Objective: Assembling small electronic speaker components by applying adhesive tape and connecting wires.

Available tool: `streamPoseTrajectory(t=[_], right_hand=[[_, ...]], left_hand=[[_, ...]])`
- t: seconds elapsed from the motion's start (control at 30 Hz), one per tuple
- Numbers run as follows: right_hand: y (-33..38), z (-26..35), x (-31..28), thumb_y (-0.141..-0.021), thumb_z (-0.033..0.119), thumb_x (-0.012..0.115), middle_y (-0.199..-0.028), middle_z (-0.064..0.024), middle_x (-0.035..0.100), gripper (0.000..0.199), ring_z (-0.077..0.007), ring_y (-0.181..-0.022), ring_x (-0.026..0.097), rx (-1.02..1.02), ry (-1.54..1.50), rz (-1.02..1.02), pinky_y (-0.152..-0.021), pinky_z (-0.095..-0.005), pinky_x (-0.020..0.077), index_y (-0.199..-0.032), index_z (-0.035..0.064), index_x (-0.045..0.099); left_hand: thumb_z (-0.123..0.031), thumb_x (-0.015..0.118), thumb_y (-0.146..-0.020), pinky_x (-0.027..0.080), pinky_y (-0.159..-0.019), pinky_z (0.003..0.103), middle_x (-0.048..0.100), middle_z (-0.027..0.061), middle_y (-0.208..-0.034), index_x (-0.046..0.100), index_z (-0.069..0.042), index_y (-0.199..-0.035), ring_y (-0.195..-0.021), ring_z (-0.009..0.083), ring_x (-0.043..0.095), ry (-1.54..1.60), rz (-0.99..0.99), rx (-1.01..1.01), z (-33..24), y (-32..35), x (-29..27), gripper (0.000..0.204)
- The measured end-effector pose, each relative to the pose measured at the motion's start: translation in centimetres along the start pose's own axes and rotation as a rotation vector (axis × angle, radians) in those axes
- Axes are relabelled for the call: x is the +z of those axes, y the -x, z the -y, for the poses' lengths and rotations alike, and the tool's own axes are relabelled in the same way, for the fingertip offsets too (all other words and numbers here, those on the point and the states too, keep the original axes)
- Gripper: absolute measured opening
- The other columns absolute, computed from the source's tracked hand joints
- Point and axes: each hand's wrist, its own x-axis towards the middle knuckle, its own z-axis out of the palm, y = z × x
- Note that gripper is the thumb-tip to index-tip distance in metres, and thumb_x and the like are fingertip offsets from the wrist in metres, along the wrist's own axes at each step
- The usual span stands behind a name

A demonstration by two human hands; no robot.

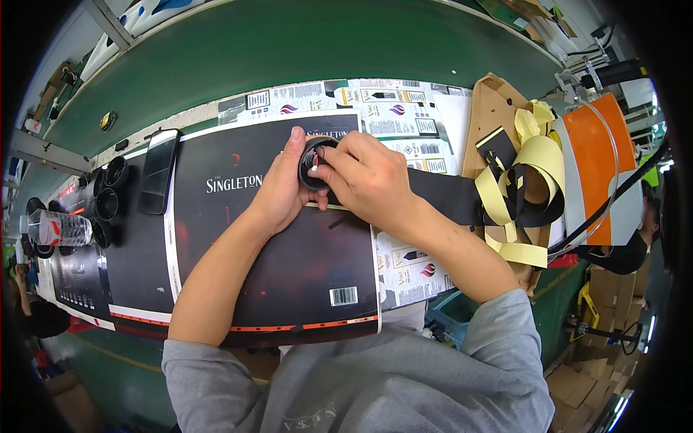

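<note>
A short black round tube (pixel 308 160), like a cup with its opening toward me, is held above the printed sheets. My left hand (pixel 280 184) wraps round its left side, the thumb pointing up along the rim. Over its right edge comes my right hand (pixel 372 173), fingers bent and pinched together at the opening. Something small, pale and reddish shows inside by the fingertips; I cannot make out what it is. Beneath the hands lies a large black printed sheet (pixel 289 281) with white lettering and a barcode. A flat black strip (pixel 444 195) extends right from below my right hand.
At the left stand several black round tubes (pixel 107 204), a clear plastic bottle (pixel 68 229) and a black phone (pixel 157 172). To the right, curled pale-yellow strips (pixel 538 169) lie in a cardboard box (pixel 487 108), beside an orange and grey machine (pixel 595 162).
</note>
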Motion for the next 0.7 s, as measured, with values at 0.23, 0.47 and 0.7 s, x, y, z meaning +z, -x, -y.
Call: streamPoseTrajectory(t=[0.23,0.47,0.7], right_hand=[[-0.7,0.3,-1.0,-0.071,0.020,0.082,-0.090,-0.0067,0.056,0.035,-0.0226,-0.079,0.057,0.412,-0.315,-0.057,-0.070,-0.0347,0.0499,-0.099,0.0036,0.068],[-0.4,-0.5,-1.5,-0.085,0.014,0.075,-0.113,-0.0103,0.066,0.041,-0.0145,-0.099,0.063,0.783,-0.757,0.179,-0.088,-0.0292,0.0493,-0.120,-0.0019,0.061],[0.2,-0.5,-0.4,-0.089,0.006,0.068,-0.094,-0.0068,0.066,0.041,-0.0060,-0.074,0.060,0.809,-0.791,-0.049,-0.061,-0.0194,0.0501,-0.127,-0.0052,0.055]], left_hand=[[-0.065,0.027,-0.098,0.052,-0.049,0.027,0.060,0.0052,-0.090,0.055,-0.006,-0.119,-0.070,0.0132,0.061,-0.021,0.072,0.084,0.0,0.2,-0.3,0.069],[-0.060,0.035,-0.099,0.057,-0.058,0.029,0.059,0.0091,-0.093,0.048,-0.003,-0.127,-0.072,0.0146,0.063,-0.033,-0.035,0.133,-0.1,0.3,0.7,0.065],[-0.001,0.068,-0.086,0.046,-0.059,0.026,0.062,0.0098,-0.086,0.069,0.003,-0.100,-0.067,0.0156,0.058,-0.972,-0.393,1.013,1.0,0.1,1.6,0.015]])
